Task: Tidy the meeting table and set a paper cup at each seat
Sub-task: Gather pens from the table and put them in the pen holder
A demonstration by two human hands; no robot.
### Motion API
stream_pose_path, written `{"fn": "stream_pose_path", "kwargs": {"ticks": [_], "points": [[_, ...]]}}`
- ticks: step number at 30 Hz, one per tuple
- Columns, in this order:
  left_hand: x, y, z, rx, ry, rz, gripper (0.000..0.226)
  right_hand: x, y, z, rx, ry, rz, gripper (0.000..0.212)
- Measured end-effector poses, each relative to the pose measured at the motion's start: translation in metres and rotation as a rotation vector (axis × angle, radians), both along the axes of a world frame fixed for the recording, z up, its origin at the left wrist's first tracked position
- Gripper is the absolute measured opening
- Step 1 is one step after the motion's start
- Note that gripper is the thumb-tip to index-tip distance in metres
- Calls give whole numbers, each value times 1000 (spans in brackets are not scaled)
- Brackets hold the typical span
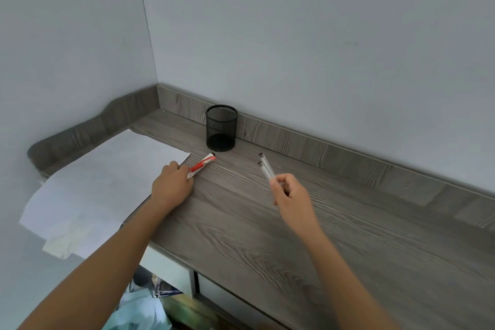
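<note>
Head view: left hand (171, 185) pinches red plastic marker (204, 164), right hand (292, 195) grips two slim white pens (265, 169).

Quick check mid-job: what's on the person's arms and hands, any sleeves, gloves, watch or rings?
Nothing worn shows. The left hand and right hand are ungloved, with no rings that I can make out. Both forearms are bare down to the frame's edge: no sleeves, watch or bands.

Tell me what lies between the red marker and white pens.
Bare tabletop separates the red marker and white pens in the head view; mesh holder stands behind.
</note>
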State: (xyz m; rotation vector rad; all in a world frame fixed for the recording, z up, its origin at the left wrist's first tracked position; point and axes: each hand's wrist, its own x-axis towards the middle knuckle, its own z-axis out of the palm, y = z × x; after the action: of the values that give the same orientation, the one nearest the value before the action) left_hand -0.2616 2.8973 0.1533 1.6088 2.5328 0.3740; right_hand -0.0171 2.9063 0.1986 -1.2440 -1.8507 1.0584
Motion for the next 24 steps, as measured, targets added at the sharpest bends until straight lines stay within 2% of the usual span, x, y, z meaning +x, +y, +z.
{"fn": "stream_pose_path", "kwargs": {"ticks": [2,5,7,9,11,12,14,17,20,22,24], "points": [[-4,5,-1,-37,11,-18,42,-8,10,-2,3,-31,5,15],[-18,12,6,16,46,-32,44,-20,29,-3,13,-98,14,11],[-34,19,16,146,139,-98,39,-27,46,0,29,-140,10,14],[-48,28,30,165,240,-191,25,-34,65,6,51,-176,6,16],[-56,41,55,235,253,-182,15,-43,85,14,93,-217,-3,18],[-58,49,66,295,248,-163,18,-48,94,18,124,-250,-8,20],[-61,69,86,297,233,-135,30,-58,111,28,193,-351,6,24],[-66,99,103,216,402,-219,33,-72,129,38,309,-563,76,32],[-64,120,115,121,662,-284,33,-83,143,43,437,-748,100,34],[-63,132,114,96,724,-336,27,-92,150,45,505,-829,112,33],[-64,143,110,151,839,-472,17,-102,157,47,565,-918,146,33]]}}
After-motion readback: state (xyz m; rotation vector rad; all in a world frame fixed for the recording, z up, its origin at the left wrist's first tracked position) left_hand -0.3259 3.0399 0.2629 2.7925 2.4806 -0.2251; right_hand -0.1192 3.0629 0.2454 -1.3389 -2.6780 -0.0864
